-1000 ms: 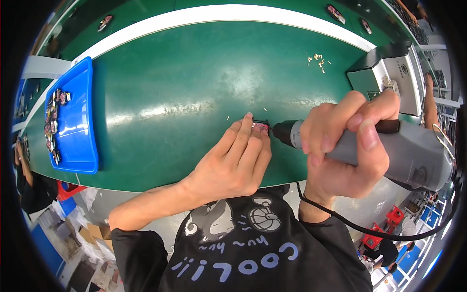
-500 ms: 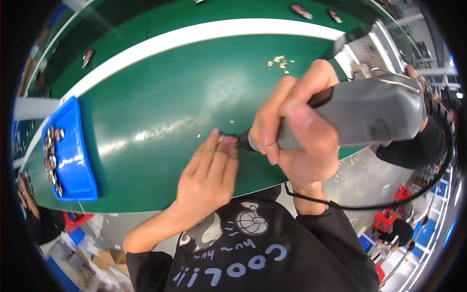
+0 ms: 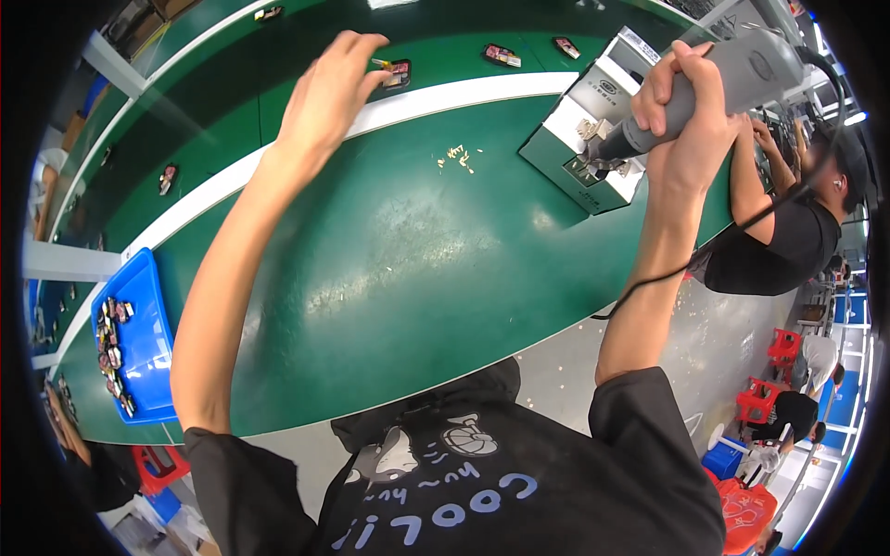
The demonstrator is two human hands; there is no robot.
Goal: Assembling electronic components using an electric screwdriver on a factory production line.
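Left hand (image 3: pixel 329 88) reaches out over the green workbench (image 3: pixel 371 250), fingers loosely spread, fingertips at a small dark rectangular part (image 3: pixel 399 72) lying on the belt beyond the white stripe. Right hand (image 3: pixel 686 111) is wrapped tight round a grey corded electric screwdriver (image 3: pixel 714 83), its tip down at the small grey-green box-shaped screw feeder (image 3: pixel 593 139). Blue plastic tray (image 3: pixel 139 334) of small parts sits far left.

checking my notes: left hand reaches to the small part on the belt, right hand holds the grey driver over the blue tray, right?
Not quite. In the head view the right hand holds the grey driver over the white box, not the blue tray, which sits far left. The left hand does reach to the small part.
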